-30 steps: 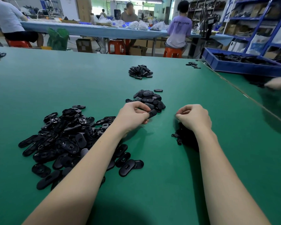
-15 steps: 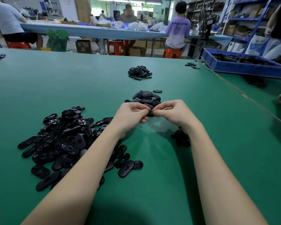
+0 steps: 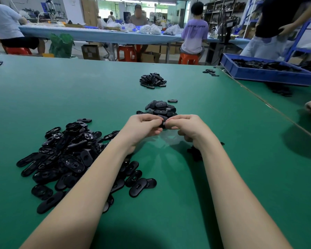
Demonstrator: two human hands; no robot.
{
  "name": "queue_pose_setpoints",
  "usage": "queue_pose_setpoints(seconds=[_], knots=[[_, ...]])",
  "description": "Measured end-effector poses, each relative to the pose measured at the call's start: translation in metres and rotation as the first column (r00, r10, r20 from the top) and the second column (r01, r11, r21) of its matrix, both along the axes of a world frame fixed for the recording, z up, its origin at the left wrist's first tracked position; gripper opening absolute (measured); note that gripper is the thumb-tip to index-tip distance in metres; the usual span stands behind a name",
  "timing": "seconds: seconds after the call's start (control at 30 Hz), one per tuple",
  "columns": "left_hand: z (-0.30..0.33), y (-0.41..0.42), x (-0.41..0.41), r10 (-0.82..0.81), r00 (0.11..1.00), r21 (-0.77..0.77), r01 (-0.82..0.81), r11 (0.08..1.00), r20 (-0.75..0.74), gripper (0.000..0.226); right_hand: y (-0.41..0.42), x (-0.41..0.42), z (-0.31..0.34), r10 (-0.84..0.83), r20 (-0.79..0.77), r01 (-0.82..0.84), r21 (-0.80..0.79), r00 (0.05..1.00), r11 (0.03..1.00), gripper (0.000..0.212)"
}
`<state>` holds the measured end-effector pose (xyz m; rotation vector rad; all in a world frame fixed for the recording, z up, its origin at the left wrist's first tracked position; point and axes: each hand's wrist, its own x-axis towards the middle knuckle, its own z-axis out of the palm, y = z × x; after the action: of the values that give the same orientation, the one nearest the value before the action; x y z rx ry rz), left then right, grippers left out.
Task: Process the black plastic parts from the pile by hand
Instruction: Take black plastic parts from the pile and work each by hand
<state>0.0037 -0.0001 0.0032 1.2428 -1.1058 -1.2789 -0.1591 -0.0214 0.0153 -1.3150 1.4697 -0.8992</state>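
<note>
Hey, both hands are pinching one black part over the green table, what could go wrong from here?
1. The black part is pinched only at the fingertips of the left hand and right hand; it might slip and drop.
2. The left forearm lies over the big pile, so pulling back may scatter parts.
3. The small stack sits just beyond the hands and could get knocked.

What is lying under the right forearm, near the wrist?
A small clump of black bits shows on the green table beside the right wrist. The forearm covers part of it, so its full extent and the exact pieces cannot be told.
</note>
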Motion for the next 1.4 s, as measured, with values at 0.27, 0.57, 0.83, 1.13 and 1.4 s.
queue_pose_setpoints(seconds=[0.27, 0.57, 0.83, 1.13, 1.4], knots=[[0.001, 0.001, 0.006, -0.044, 0.997, 0.065, 0.049, 0.997, -0.069, 0.018, -0.003, -0.005, 0.003, 0.051, -0.064, -0.047, 0.062, 0.997, 0.997, 0.016], [0.004, 0.003, 0.007, -0.045, 0.995, 0.01, 0.045, 0.999, 0.091, 0.014, -0.006, -0.01, -0.002, 0.128, -0.014, -0.127, 0.048, 0.992, 0.991, 0.019], [0.001, 0.003, 0.005, 0.002, 0.965, -0.018, 0.002, 1.0, 0.261, 0.014, -0.008, -0.007, -0.001, 0.156, -0.191, -0.177, -0.101, 0.969, 0.979, 0.01], [-0.001, 0.005, 0.013, -0.048, 0.955, -0.008, 0.052, 0.999, 0.294, 0.013, -0.005, -0.005, -0.012, 0.174, -0.172, -0.205, -0.179, 0.97, 0.962, 0.015], [-0.003, 0.002, 0.011, -0.018, 0.921, -0.024, 0.03, 0.999, 0.388, 0.013, -0.003, 0.001, -0.014, 0.151, -0.212, -0.195, -0.204, 0.965, 0.959, 0.021]])
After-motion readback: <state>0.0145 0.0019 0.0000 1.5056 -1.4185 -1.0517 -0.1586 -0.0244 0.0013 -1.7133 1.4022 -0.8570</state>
